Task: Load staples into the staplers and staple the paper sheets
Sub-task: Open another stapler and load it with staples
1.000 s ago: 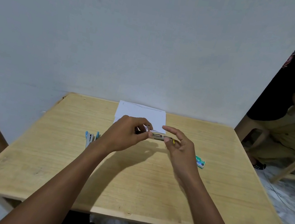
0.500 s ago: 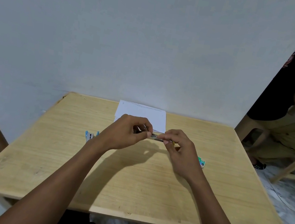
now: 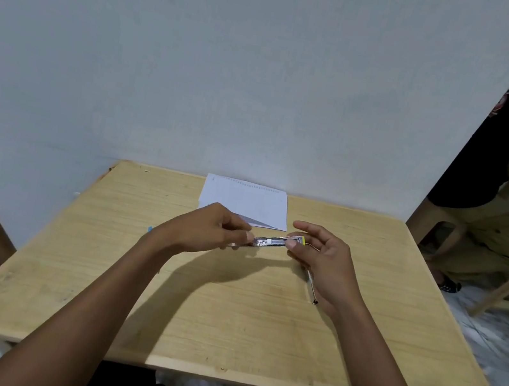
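- Metal stapler is held level over the table, its long axis left-right, between both hands.
- Left hand pinches its left end.
- Right hand has its fingers loosely spread and its thumb at the yellow right end; whether it grips, I cannot tell.

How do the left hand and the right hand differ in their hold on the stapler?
The left hand curls its fingers round the stapler at the left end; the right hand pinches the yellow-tipped right end, one finger stretched out. A thin rod shows below the right hand, none by the left hand. Both hold the one stapler above the table.
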